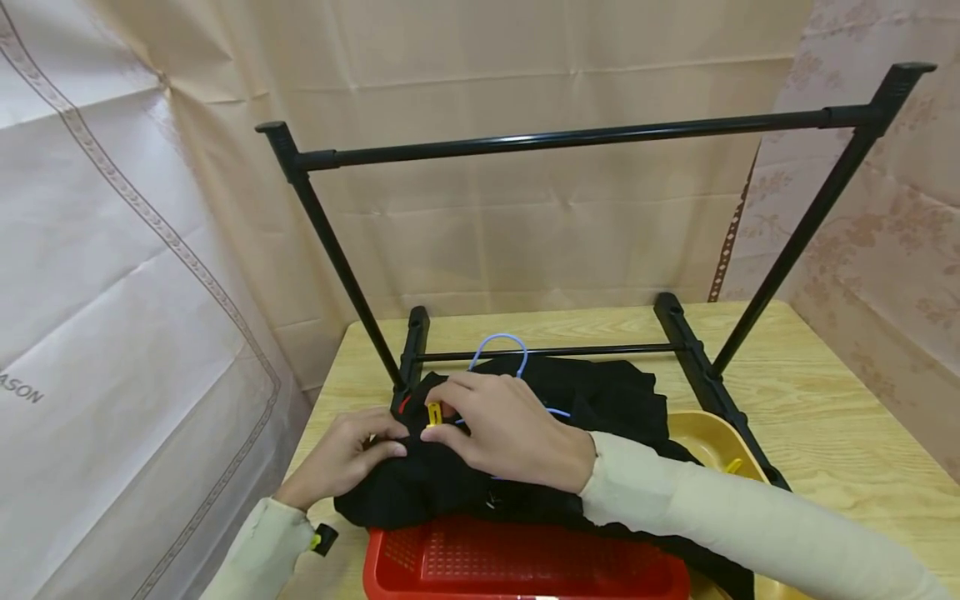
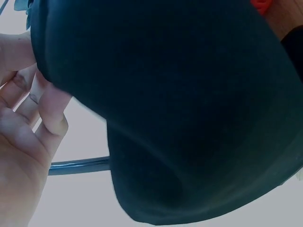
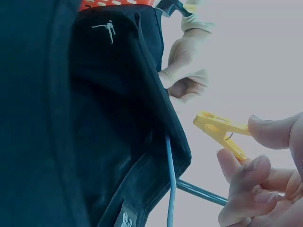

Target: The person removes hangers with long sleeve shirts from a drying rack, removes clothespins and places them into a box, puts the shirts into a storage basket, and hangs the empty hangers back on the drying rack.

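My right hand [image 1: 510,429] pinches a yellow clothespin [image 3: 218,130] between thumb and fingers, beside the edge of a black garment [image 1: 420,487]. In the right wrist view the clothespin is apart from the cloth. My left hand [image 1: 352,457] pinches the garment's left edge, thumb on one side and fingers behind, as the left wrist view shows. A blue hanger [image 1: 501,337] lies within the garment, its hook sticking out at the top and part of its arm [image 3: 171,184] showing. A small white logo [image 3: 108,30] marks the cloth.
A black clothes rack [image 1: 585,137] stands on the wooden table [image 1: 862,400] behind the garment. A red basket [image 1: 525,554] sits under its near side. To the right, a yellow tray [image 1: 690,429] holds another yellow clothespin [image 1: 733,466].
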{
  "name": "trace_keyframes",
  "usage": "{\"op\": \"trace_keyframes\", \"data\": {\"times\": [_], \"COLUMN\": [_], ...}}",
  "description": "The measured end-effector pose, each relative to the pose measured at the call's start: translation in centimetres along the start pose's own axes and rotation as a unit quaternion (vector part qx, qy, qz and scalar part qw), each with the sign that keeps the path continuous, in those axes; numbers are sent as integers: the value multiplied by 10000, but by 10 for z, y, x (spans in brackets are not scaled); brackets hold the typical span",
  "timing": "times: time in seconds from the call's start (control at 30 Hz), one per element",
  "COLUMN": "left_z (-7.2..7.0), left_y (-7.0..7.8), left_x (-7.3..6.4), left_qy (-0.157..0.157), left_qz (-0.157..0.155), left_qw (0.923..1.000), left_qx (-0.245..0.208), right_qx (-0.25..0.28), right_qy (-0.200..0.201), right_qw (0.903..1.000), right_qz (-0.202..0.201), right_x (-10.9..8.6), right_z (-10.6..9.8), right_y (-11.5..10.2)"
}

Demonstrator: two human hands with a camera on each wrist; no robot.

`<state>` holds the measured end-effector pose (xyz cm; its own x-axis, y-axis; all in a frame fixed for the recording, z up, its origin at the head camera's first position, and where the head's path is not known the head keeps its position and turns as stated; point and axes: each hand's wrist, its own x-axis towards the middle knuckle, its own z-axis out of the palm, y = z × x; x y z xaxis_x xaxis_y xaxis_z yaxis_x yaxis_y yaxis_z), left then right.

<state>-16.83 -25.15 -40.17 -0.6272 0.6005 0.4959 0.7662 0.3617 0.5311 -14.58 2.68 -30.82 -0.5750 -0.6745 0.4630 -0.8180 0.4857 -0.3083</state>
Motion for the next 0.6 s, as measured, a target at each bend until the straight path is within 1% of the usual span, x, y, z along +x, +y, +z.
{"op": "trace_keyframes", "data": {"times": [0.23,0.43,0.6], "left_z": [-1,-2,-2], "left_y": [1,1,2], "left_x": [0,-1,-1], "left_qy": [-55,12,30], "left_qz": [-59,11,62], "left_qw": [9999,9999,9998], "left_qx": [92,165,201], "right_qx": [-76,-89,-57], "right_qy": [18,56,6], "right_qw": [10000,9999,9997], "right_qz": [48,72,222], "right_x": [-10,-16,-22], "right_z": [-5,-9,-12], "right_y": [4,7,9]}}
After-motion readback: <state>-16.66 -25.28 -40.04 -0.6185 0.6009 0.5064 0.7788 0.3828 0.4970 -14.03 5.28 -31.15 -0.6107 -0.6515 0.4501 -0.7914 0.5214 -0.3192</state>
